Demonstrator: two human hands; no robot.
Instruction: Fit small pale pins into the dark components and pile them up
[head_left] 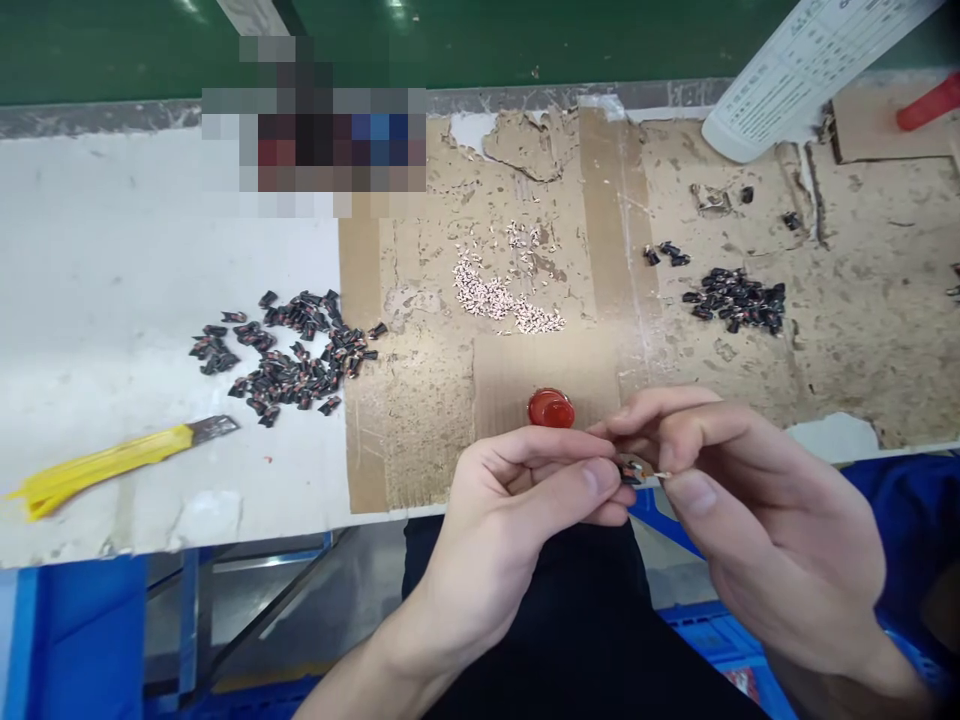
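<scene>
One black piece in hand and partly worked, it seems, with plenty of loose parts around the red dish (535, 410).

On the near side of the dish and a little to its right, the left hand (517, 515) pinches a small black piece (628, 471) between thumb and fingers, while the right hand (780, 520) grips a thin pale-tipped bit (659, 475) at that piece's right end; whether the two are joined is too small to tell. A scatter of pale bits (491, 292) lies just beyond the dish, so much appears left to do. One black pile (296, 360) sits left of the dish, another pile (739, 300) beyond it to the right; which, if either, is finished, I cannot tell.
</scene>
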